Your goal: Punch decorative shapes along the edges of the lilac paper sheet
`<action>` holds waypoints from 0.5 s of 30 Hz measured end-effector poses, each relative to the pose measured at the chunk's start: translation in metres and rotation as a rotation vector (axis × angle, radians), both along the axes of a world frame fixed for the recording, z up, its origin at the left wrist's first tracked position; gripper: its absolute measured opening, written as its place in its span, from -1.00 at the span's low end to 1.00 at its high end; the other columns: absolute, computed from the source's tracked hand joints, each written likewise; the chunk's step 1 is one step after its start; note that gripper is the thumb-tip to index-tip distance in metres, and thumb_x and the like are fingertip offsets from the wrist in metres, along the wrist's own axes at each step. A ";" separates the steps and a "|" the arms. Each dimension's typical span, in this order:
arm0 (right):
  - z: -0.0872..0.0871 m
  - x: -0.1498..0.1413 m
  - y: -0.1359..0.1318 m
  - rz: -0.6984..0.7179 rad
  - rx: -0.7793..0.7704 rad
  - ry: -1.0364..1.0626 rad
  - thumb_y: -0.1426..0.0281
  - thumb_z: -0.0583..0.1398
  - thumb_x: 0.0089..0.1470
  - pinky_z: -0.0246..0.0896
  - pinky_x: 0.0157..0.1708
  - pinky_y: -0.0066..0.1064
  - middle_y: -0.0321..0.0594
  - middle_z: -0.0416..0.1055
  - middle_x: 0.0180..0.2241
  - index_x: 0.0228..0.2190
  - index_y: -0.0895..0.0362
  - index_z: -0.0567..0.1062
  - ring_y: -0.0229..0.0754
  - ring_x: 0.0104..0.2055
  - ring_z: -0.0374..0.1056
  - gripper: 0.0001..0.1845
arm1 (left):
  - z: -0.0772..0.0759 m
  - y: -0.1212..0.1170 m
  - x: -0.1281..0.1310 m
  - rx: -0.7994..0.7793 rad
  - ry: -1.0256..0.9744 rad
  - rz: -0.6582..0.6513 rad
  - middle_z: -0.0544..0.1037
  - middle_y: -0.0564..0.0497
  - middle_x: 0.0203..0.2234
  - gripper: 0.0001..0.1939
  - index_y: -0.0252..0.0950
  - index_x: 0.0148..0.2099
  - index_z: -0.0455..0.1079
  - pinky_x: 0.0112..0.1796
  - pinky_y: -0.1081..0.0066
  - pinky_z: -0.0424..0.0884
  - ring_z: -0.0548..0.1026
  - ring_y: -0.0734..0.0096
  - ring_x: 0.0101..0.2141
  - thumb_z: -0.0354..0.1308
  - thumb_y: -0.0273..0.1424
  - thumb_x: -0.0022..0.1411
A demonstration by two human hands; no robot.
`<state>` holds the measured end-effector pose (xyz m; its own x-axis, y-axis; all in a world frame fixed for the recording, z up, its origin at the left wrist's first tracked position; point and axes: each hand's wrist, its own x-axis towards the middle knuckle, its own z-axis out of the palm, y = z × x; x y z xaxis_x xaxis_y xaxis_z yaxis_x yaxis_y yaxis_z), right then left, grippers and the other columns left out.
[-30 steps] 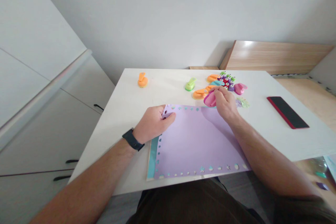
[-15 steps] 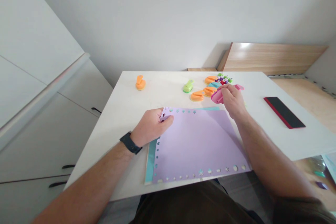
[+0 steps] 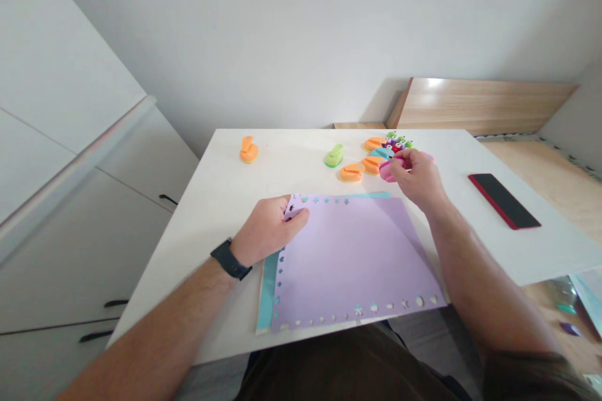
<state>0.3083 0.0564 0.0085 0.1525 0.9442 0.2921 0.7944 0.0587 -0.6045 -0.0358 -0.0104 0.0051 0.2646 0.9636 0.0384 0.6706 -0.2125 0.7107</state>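
A sheet of purple paper [image 3: 357, 250] with small shapes punched along its left, bottom and part of its top edge lies near the table's front. My left hand [image 3: 273, 225] grips its upper left corner, thumb on top. Under it a teal sheet [image 3: 267, 291] shows at the left and top. Beyond the paper's upper right, my right hand [image 3: 418, 178] holds a pink craft punch [image 3: 387, 170], partly hidden by the fingers. Next to it are orange craft punches [image 3: 350, 173] and a blue craft punch [image 3: 382, 153].
A green craft punch [image 3: 334, 156] and another orange punch [image 3: 249, 150] stand farther left on the white table [image 3: 282, 169]. Small punches with eye-like dots [image 3: 397, 140] cluster behind my right hand. A black and red flat object [image 3: 504, 200] lies at the right.
My right hand has carried the pink punch away from the paper's top edge, rightward to the other punches, and lowered it beside them. My left hand keeps its grip on the corner.
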 end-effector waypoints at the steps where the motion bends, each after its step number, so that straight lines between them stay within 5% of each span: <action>1: 0.001 0.002 0.000 -0.031 -0.003 -0.051 0.25 0.17 0.11 0.23 -0.32 -0.26 -0.11 0.56 -0.33 -0.23 0.10 0.52 -0.07 -0.33 0.40 -0.76 | 0.000 0.000 0.000 0.002 0.000 -0.002 0.36 0.14 -0.62 -0.62 -0.26 -0.48 0.28 -0.52 0.45 0.11 0.31 0.47 -0.55 0.11 -0.14 0.29; 15: -0.003 0.004 0.000 -0.075 -0.102 -0.151 0.21 0.20 0.06 0.18 -0.34 -0.29 -0.16 0.55 -0.37 -0.28 0.09 0.56 -0.10 -0.35 0.39 -0.75 | 0.001 -0.001 0.000 -0.001 0.029 -0.012 0.40 0.12 -0.60 -0.61 -0.27 -0.46 0.31 -0.50 0.42 0.12 0.34 0.45 -0.54 0.10 -0.11 0.31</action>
